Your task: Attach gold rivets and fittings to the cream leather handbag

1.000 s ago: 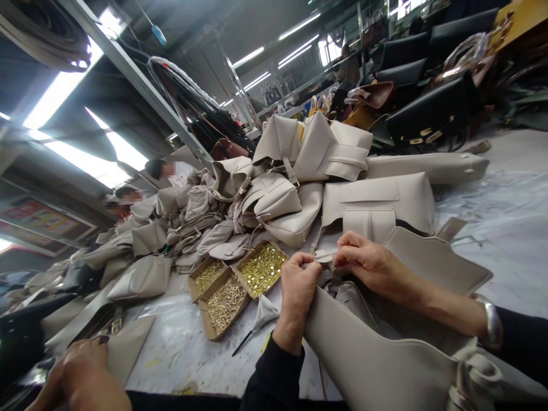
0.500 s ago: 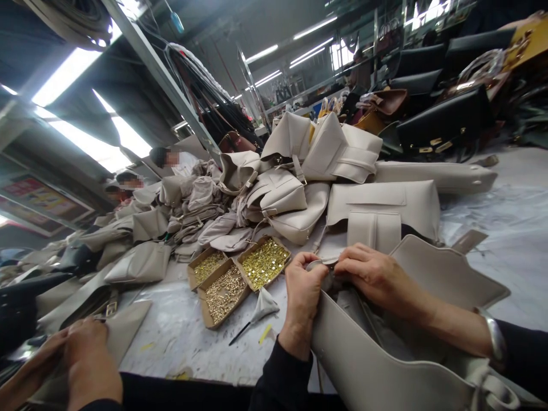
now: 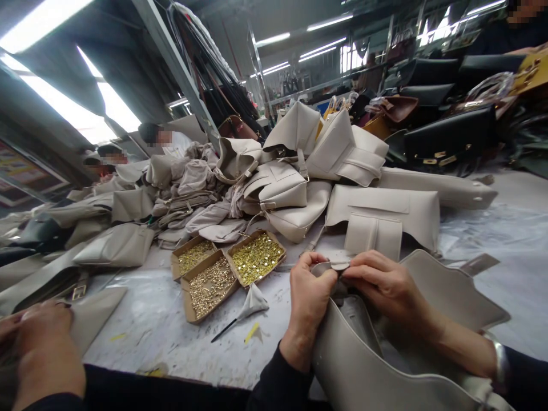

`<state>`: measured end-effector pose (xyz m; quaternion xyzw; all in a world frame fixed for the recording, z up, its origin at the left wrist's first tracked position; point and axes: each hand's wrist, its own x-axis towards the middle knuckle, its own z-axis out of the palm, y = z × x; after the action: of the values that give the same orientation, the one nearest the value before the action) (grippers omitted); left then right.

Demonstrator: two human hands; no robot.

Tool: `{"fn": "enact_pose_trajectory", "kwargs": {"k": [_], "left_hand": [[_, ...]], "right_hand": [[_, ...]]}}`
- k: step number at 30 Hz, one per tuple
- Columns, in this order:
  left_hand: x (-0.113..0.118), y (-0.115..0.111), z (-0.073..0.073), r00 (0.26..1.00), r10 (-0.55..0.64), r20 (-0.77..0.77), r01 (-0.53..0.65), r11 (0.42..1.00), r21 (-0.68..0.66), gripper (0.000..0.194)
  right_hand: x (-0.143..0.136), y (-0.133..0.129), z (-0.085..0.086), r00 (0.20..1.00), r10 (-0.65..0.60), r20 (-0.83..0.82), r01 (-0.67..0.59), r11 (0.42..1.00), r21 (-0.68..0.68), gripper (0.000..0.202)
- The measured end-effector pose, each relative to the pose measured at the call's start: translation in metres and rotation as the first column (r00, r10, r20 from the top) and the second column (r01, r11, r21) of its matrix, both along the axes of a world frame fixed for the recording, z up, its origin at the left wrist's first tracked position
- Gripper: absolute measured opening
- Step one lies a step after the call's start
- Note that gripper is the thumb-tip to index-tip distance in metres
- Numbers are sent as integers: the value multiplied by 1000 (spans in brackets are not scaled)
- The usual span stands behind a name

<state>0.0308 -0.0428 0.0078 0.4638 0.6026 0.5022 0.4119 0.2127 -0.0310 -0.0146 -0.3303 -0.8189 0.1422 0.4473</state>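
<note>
A beige leather bag (image 3: 372,365) lies open toward me at the lower right, its lining partly showing. My left hand (image 3: 309,305) is closed on the bag's upper edge, thumb and fingers pinching a small flap. Close beside it, my right hand (image 3: 391,291) pinches the same edge from the right; what lies between its fingertips is too small to make out. A silver bracelet (image 3: 499,359) is on my right wrist. Left of my hands stand cardboard trays of shiny metal pieces, one with flat gold ones (image 3: 256,258), one with rounder ones (image 3: 212,287).
A heap of beige bags (image 3: 282,188) rises behind the trays. A white cone-shaped pouch (image 3: 253,302) with a dark tip lies on the table (image 3: 171,325). Another person's hands (image 3: 47,348) hold a beige piece at the lower left. Black bags (image 3: 449,137) sit at the back right.
The camera view has turned slightly, so the trays and the other person's hands appear further left. My hands stay together at the bag's edge, still pinching it.
</note>
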Motion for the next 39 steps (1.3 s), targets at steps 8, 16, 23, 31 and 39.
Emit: {"fn": "enact_pose_trajectory", "kwargs": {"k": [8, 16, 23, 31, 39], "left_hand": [[1, 0, -4, 1000, -4, -1, 4, 1000, 2, 16], [1, -2, -7, 1000, -13, -25, 14, 999, 34, 15], [1, -2, -6, 999, -37, 3, 37, 999, 37, 15], [0, -4, -7, 996, -93, 5, 93, 994, 65, 12], [-1, -5, -6, 998, -67, 15, 65, 993, 101, 11]], "right_hand": [[-1, 1, -3, 998, -9, -58, 6, 998, -62, 13], [-3, 0, 4, 992, -16, -122, -23, 949, -314, 10], [-3, -4, 4, 971, -77, -226, -17, 923, -385, 7], [-4, -6, 2, 955, -126, -270, -4, 901, -434, 7], [-5, -1, 13, 972, -112, -205, -26, 821, -571, 11]]}}
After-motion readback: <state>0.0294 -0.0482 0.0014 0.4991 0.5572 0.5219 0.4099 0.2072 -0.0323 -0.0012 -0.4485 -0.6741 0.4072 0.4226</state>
